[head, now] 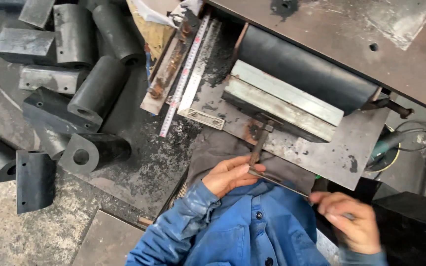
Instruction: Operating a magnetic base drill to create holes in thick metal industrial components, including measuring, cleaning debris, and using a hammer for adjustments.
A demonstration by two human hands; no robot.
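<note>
Steel rod [278,181] | left hand [230,175] fingers pinch one end at rusty clamp screw [261,140] | right hand [351,221] fingers grip other end | rubber roller [304,69] stays clamped on plate [331,152].

Piled on the floor [139,172] at left: rubber blocks [94,152], with a steel rule [186,74] just right of them. On the steel plate [336,152] at centre, a roller [301,66] behind an angle bar [282,101]. Near the plate's front edge, left hand [230,175] on a rusty bolt [258,145], right hand [353,221] further right, thin rod [279,183] between them.
</note>
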